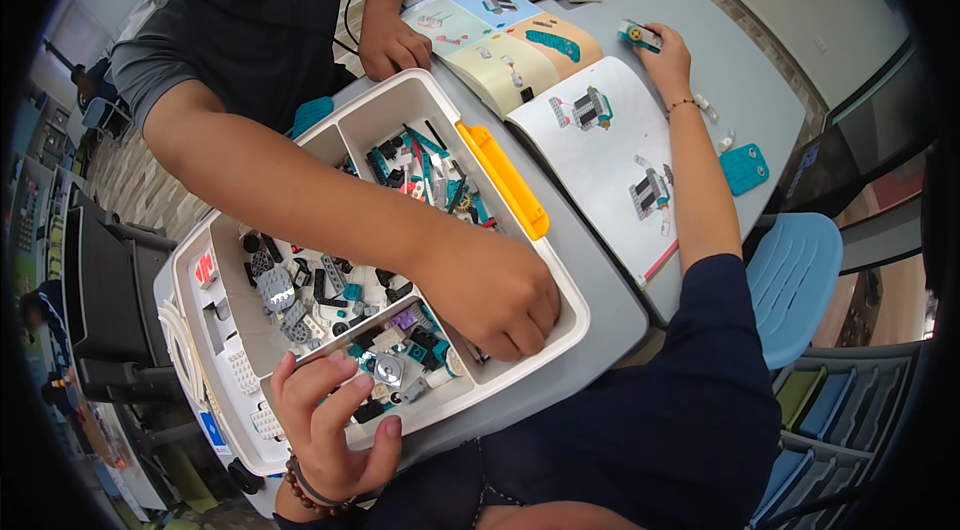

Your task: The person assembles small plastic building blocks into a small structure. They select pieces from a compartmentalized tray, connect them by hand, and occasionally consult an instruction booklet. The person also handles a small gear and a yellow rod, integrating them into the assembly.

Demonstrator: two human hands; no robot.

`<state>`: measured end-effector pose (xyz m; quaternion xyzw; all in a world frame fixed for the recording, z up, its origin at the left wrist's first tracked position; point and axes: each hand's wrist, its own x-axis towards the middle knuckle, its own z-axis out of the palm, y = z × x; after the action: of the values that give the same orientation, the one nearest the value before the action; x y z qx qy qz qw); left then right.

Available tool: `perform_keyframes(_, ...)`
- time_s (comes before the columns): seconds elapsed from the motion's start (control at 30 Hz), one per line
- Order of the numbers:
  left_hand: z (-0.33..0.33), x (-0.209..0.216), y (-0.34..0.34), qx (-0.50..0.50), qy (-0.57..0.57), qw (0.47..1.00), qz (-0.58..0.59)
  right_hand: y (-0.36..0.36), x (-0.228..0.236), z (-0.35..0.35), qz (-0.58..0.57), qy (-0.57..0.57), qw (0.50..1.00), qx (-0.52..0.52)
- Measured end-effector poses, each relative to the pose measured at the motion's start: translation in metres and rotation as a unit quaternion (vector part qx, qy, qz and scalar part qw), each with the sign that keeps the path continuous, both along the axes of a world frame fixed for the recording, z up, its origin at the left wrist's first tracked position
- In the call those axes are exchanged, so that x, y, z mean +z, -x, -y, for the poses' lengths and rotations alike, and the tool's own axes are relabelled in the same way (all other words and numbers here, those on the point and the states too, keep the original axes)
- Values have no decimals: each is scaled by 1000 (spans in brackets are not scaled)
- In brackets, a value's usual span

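Note:
My left hand (335, 420) is raised over the near edge of a white compartment bin (545, 330), its fingers spread and nothing in them. Below its fingertips lie mixed building bricks (415, 350) in white, black, teal and purple. At the far right, my right hand (667, 60) grips a small brick assembly (640, 36) with white, teal and yellow parts, held above the table beside an open instruction booklet (600, 145). A co-worker's hand (495, 295) reaches down into the bin's near right compartment. Its fingertips are hidden, so I cannot tell what it holds.
A co-worker (260, 30) leans in from the far left, with the other hand (393, 48) resting by the booklet. A yellow handle piece (508, 185) lines the bin's right rim. Teal panel (743, 170) lies at the table's right, near a blue chair (797, 280).

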<state>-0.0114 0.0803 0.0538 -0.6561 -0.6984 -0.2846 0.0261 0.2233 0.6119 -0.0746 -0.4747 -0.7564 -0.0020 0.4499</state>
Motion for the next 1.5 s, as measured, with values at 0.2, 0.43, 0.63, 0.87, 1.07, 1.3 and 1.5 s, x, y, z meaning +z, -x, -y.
perform_keyframes(0.2, 1, 0, 0, -4, 13, 1000, -3, -11, 0, -3, -4, 42, 999, 33)
perform_keyframes(0.43, 1, 2, 0, -6, 21, 1000, -2, -13, -2, -6, -2, 58, 998, 28)
perform_keyframes(0.63, 0, 1, -1, -2, 6, 1000, -3, 5, 26, 6, -23, -9, 999, 36)
perform_keyframes(0.87, 0, 1, -1, -1, 8, 1000, -5, 35, 48, 24, -93, 79, 972, 199)
perform_keyframes(1.07, 1, 0, -1, 5, 7, 1000, -6, 73, 55, 73, 85, 238, 923, 289)
perform_keyframes(1.3, 1, 1, 0, 1, 8, 1000, -2, 98, 45, 110, 169, 143, 912, 345)
perform_keyframes(1.5, 1, 1, 0, 0, 8, 1000, 0, 102, 39, 112, 124, 146, 915, 354)
